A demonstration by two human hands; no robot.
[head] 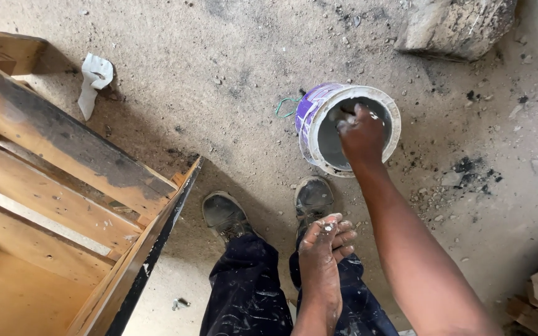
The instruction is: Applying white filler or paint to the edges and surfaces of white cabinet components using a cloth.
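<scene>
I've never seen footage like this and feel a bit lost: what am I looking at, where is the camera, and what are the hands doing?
The camera sits on a person's head and looks straight down, so you see their own arms, dark paint-spattered trousers and shoes on a dusty floor. The right hand reaches into a purple-and-white bucket of pale grey paste. The left hand hangs above the knees, fingers curled; whether it holds anything is unclear. At left stands a wooden frame; a crumpled white scrap and a big stone lie farther off.
</scene>
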